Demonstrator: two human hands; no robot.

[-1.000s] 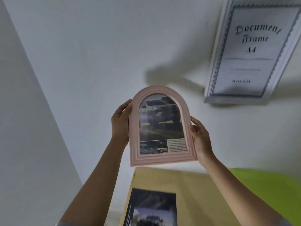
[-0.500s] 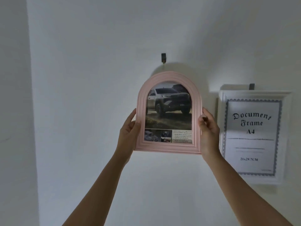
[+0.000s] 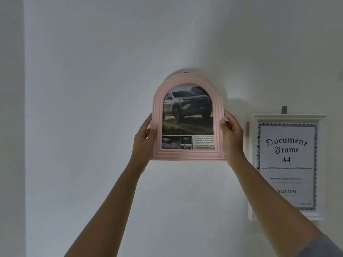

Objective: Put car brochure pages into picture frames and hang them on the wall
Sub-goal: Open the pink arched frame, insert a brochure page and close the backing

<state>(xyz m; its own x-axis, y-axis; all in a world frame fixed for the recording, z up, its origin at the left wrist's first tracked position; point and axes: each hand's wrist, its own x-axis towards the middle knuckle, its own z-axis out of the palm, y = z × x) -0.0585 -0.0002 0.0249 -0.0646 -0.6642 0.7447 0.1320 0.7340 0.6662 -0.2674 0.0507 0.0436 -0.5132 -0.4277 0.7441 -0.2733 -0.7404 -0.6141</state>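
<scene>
Arched pink plastic frame [image 3: 187,117] raised, now covering wall hook; left hand [image 3: 145,140] and right hand [image 3: 231,138] clamp its side edges, seating the hanger.

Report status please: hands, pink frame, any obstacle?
Left hand and right hand grip pink frame sides. Frame against wall, top covering hook. White frame beside, apart.

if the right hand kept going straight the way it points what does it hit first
Probably the wall. The right hand grips the pink frame and points up and forward at it; depth is unclear.
</scene>
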